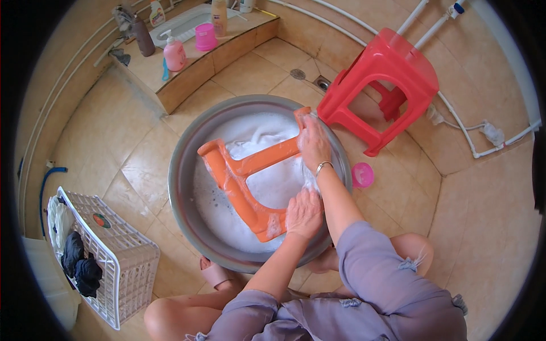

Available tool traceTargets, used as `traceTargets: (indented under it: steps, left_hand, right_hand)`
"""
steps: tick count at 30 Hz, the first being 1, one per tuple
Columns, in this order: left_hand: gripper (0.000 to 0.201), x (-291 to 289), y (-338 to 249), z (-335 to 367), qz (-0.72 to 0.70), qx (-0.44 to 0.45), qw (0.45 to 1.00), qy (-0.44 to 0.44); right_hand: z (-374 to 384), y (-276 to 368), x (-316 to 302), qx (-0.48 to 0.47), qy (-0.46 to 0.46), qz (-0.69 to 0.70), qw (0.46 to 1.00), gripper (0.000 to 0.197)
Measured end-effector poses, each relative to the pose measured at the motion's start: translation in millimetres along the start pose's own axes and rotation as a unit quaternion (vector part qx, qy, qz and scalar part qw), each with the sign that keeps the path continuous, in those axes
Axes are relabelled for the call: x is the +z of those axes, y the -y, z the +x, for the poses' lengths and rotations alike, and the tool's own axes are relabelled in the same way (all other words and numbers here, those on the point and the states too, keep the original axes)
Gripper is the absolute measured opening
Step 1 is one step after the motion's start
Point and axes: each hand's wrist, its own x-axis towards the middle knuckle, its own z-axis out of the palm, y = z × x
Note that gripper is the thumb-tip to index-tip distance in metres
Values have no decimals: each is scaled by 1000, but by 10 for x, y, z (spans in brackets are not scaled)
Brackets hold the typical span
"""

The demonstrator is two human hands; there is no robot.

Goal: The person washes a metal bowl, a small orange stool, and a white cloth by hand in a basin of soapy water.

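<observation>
A soapy orange plastic stool (242, 199) lies tipped in a large grey metal basin (183, 133), its feet toward the far rim. My right hand (314, 145) grips the leg at the stool's far right, and a silvery bangle circles that wrist. My left hand (304, 213) presses with curled fingers on the near right part of the stool. White suds (219, 219) coat the orange plastic and fill the basin around it. Wet white cloth (259, 139) shows beyond the stool's crossbar. Both palms and the stool's right side are hidden beneath my hands.
Right of the basin stand a red plastic stool (424, 68) and a small pink cup (362, 175). A white basket (133, 256) with dark clothes is at left. On the tiled step are a pink pump bottle (174, 55) and pink mug (206, 37). Pipes line the wall.
</observation>
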Motion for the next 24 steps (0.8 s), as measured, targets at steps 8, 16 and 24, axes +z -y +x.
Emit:
traceTargets:
  steps: [8, 16, 24]
  left_hand:
    - [24, -47, -49, -53, -13, -3, 1000, 13]
    - [20, -82, -37, 12, 15, -13, 1000, -4]
    - [18, -24, -67, 105, -24, -47, 998, -18]
  right_hand:
    - [-566, -5, -537, 312, 251, -35, 916, 43]
    - [-489, -14, -376, 278, 117, 91, 949, 30]
    - [57, 17, 18, -7, 74, 122, 990, 33]
